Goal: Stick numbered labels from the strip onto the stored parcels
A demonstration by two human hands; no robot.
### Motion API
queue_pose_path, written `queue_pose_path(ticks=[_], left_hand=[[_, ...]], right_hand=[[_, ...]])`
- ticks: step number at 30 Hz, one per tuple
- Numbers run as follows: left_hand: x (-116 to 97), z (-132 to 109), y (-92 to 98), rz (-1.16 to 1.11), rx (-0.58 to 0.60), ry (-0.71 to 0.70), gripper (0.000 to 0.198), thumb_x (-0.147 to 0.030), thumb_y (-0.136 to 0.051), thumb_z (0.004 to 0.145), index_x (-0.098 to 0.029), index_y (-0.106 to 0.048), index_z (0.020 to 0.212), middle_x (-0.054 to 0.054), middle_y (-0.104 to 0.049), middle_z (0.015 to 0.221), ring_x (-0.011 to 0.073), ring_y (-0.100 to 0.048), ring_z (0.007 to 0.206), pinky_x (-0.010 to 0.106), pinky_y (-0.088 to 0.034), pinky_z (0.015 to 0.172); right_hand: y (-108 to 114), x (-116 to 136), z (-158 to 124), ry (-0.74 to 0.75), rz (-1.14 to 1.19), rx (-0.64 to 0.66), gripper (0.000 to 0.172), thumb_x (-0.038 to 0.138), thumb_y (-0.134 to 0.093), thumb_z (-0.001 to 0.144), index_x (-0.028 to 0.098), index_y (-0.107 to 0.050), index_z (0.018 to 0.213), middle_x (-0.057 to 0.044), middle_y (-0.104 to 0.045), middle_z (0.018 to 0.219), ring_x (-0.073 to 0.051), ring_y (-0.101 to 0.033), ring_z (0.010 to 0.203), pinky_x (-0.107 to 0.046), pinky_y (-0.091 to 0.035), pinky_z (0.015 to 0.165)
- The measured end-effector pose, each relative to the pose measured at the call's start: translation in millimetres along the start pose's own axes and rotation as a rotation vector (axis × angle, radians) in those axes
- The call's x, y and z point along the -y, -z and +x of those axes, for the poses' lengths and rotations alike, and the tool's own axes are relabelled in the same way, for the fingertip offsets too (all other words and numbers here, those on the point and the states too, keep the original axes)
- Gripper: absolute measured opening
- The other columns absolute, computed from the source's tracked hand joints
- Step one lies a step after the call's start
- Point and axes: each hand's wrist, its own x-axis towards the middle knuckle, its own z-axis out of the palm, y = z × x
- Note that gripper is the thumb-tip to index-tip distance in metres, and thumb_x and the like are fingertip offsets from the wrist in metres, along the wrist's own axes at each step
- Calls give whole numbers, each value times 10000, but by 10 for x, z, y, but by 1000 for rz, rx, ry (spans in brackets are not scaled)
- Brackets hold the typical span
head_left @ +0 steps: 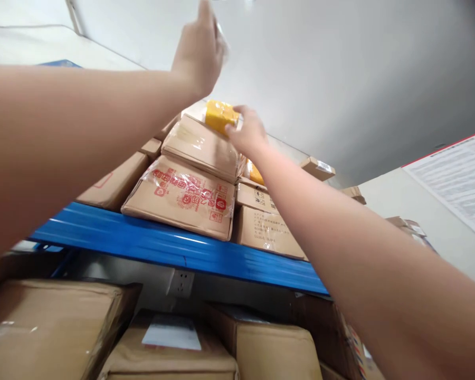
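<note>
My left hand (200, 55) is raised high near the ceiling, its fingers curled. A pale, shiny thing (222, 43) shows beyond its fingers, too blurred to name. My right hand (250, 131) reaches up over the upper shelf, with thumb and fingers closed about the right end of a yellow package (218, 115). That package lies on top of a brown cardboard box (200, 145). Under this box sits a wider carton (182, 198) with red print and clear tape.
A blue shelf beam (182, 250) runs across the view. More cartons (269, 232) stand at the right of the stack, with another yellow package (255, 171) behind my forearm. Large boxes (47, 327) fill the lower level. A wall socket (181, 282) sits behind.
</note>
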Motion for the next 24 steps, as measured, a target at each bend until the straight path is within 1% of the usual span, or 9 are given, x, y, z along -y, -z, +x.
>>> queue_pose_path(ticks=[2,4,7,10,13,17,20,22,24], left_hand=[[-101,-191,26,158,-21,-245,278,-203,-425,878,-120,-499,1132,102,-600,1119,193,-514,995,347,-366,920],[-233,-422,40,286,49,-508,328,-193,-414,824,-69,-596,1066,103,-609,1128,224,-551,1059,351,-393,889],[-534,-796,49,294,180,-657,392,-207,-389,797,-23,-648,1027,110,-566,1225,269,-539,1134,364,-386,874],[-919,-1188,23,173,346,-512,317,-193,-427,812,-75,-674,972,81,-621,1138,250,-592,1051,349,-423,846],[-1246,-1595,-80,-63,534,-252,183,-185,-471,837,-171,-641,903,60,-663,1010,232,-617,975,372,-469,858],[-1469,-2126,-208,-198,698,-376,225,-154,-450,855,-207,-596,691,50,-656,928,210,-599,897,439,-402,1010],[-1542,-2475,-144,-244,807,-431,211,-146,-450,879,-203,-633,791,50,-652,961,196,-593,916,459,-325,1088],[-1571,-2679,-20,-279,925,-375,102,-252,-596,830,-194,-645,899,104,-609,1139,252,-567,1045,454,-402,1024],[-1585,-2874,135,-323,1062,-188,296,-361,-713,731,-198,-634,965,133,-558,1227,294,-567,1070,408,-501,886]], right_hand=[[249,144,-153,-209,239,-74,359,300,-258,944,164,-564,1073,-99,-587,1148,-269,-556,1145,-433,-465,940],[536,258,-387,-436,555,-25,515,465,-156,956,170,-578,976,-88,-621,1111,-216,-628,1041,-335,-531,853],[920,311,-872,-552,697,101,372,513,-409,906,192,-580,829,-54,-651,1076,-175,-649,997,-257,-555,804],[1191,239,-1447,-539,673,107,207,434,-539,856,242,-610,827,-11,-680,1014,-176,-642,998,-286,-554,789],[1379,153,-1997,-668,797,84,180,407,-689,722,258,-647,814,-3,-698,916,-169,-656,878,-270,-549,684],[1525,154,-2642,-976,975,-30,283,326,-829,536,217,-675,746,16,-683,742,-103,-619,658,-207,-515,583],[1554,225,-3122,-1117,981,-96,284,335,-849,513,200,-684,700,15,-666,668,-94,-589,585,-203,-501,554],[1547,290,-3445,-1161,938,-57,257,347,-840,544,193,-690,684,14,-642,610,-96,-562,541,-200,-477,509],[1533,364,-3747,-1208,914,-2,238,350,-830,573,186,-694,680,9,-634,589,-92,-539,514,-193,-456,480]])
